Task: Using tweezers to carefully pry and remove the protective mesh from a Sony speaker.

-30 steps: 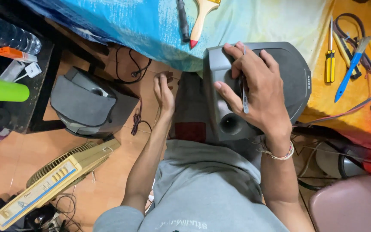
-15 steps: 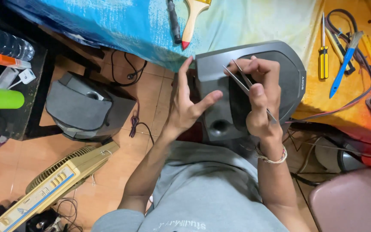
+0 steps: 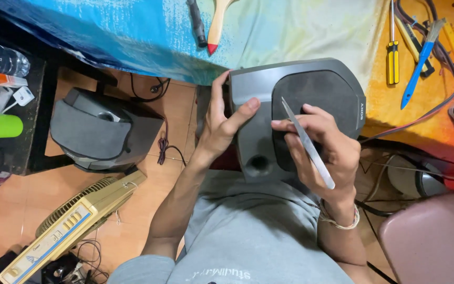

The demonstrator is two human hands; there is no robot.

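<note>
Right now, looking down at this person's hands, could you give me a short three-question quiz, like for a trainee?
1. True or false: the left hand grips the edge of the grey speaker.
2. What does the right hand hold? A) metal tweezers B) a paintbrush C) a bottle
3. What colour is the handle of the screwdriver on the cloth-covered table?

Key: 1 true. 2 A, metal tweezers. 3 yellow and black.

small white label point(image 3: 361, 111) on speaker rim
</note>
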